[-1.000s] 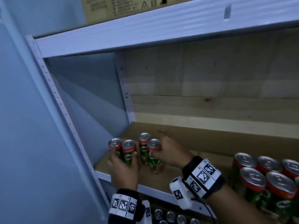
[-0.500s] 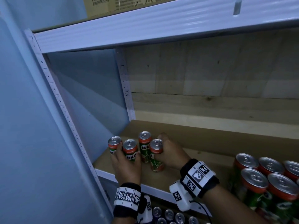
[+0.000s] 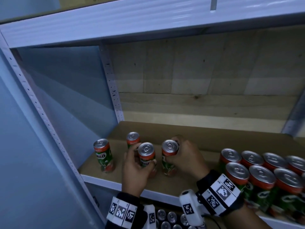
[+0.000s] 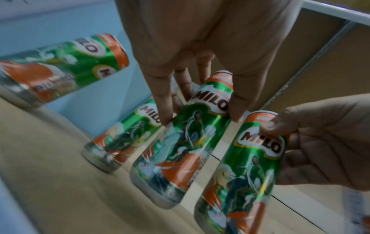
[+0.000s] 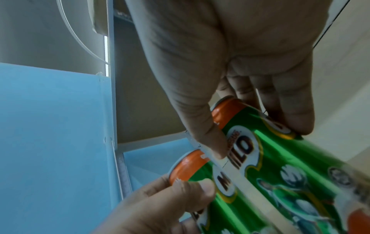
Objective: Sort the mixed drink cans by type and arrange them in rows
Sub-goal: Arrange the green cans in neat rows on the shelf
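Four green-and-orange Milo cans stand upright at the left end of the cardboard-lined shelf (image 3: 206, 139). My left hand (image 3: 142, 160) grips the front middle can (image 3: 146, 148) between thumb and fingers; the left wrist view shows this grip (image 4: 201, 119) on the can (image 4: 186, 147). My right hand (image 3: 171, 151) grips the can to its right (image 3: 170, 146) near the top, thumb and fingers curled round it (image 5: 260, 140). Two cans stand free: the leftmost can (image 3: 103, 154) and one behind (image 3: 132, 138).
A tight block of several Milo cans (image 3: 257, 172) fills the shelf's right front. A white upright post (image 3: 49, 123) and blue side wall bound the left. More can tops (image 3: 166, 217) show on the shelf below. The upper shelf beam (image 3: 148, 20) hangs overhead.
My left hand has left the leftmost can and now holds only the second one, shifted right and forward. The right hand's can moved slightly right. The four cans stand further apart.
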